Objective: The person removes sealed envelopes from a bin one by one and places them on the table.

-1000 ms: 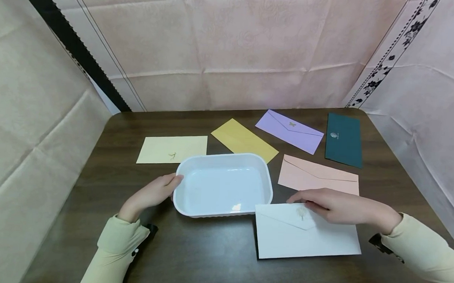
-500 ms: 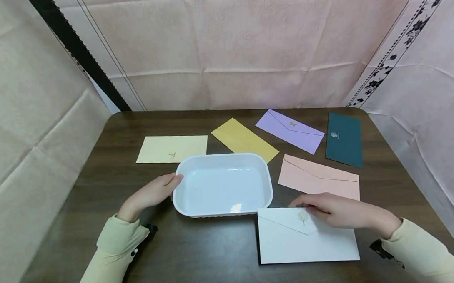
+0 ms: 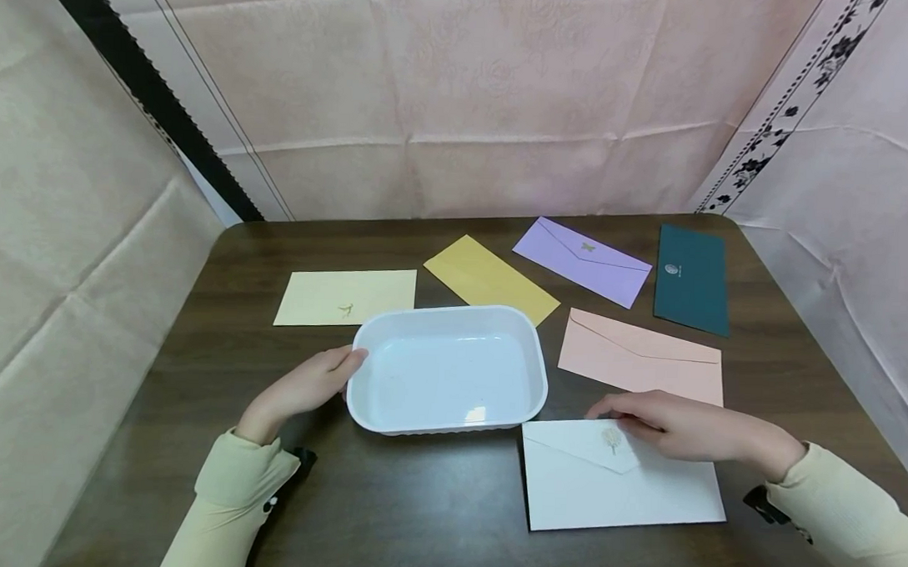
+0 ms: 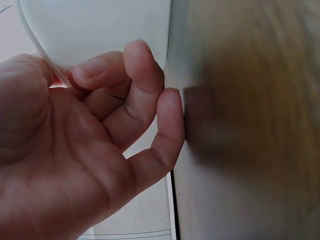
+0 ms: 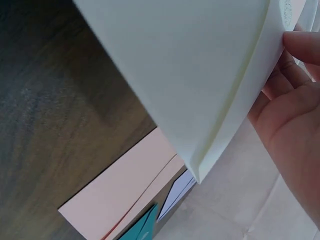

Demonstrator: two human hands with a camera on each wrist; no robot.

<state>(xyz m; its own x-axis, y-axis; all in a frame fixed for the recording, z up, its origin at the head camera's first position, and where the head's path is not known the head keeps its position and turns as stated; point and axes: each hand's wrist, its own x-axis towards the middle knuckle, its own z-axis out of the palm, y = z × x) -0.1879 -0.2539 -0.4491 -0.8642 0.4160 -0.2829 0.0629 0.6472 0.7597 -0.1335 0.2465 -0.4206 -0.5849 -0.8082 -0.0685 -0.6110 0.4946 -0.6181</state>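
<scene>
My left hand grips the left rim of a white rectangular plastic tray, thumb over the edge. In the left wrist view its other fingers curl below the tray wall. Right of the tray, my right hand pinches a large white envelope by its upper edge, near a small tree emblem. The right wrist view shows this envelope tilted and apparently raised off the table, thumb on one face and fingers behind. Just beyond lies a pink envelope, its near edge partly hidden by the right hand.
Along the back lie a cream envelope, a yellow envelope partly behind the tray, a purple envelope and a dark green envelope. The dark wooden table has pale cloth hanging around it.
My right hand and the white envelope have shifted slightly to the right and towards me, away from the tray's corner. My left hand and the tray stay where they were.
</scene>
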